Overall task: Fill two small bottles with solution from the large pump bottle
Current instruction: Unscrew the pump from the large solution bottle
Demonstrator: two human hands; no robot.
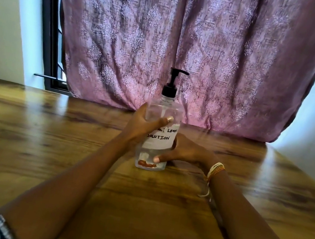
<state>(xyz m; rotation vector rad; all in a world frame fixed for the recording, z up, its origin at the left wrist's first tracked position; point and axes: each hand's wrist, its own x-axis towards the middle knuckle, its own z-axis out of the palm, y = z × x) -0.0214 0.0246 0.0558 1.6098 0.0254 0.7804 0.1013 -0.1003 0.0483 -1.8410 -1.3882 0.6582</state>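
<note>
The left hand point(142, 126) is wrapped round the upper body of the tall clear plastic pump bottle with the black pump head point(158, 132), standing upright mid-way along the brown wooden table point(43, 141). To the bottle's right, the right hand point(182, 152) clasps its lower part. No small bottles show, so filling looks unstarted. Behind the bottle hangs a pink patterned curtain point(187, 40).

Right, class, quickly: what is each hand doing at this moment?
Left hand: grips the upper part of the pump bottle, thumb across its front.
Right hand: grips the same bottle lower down, thumb near its base.
</note>
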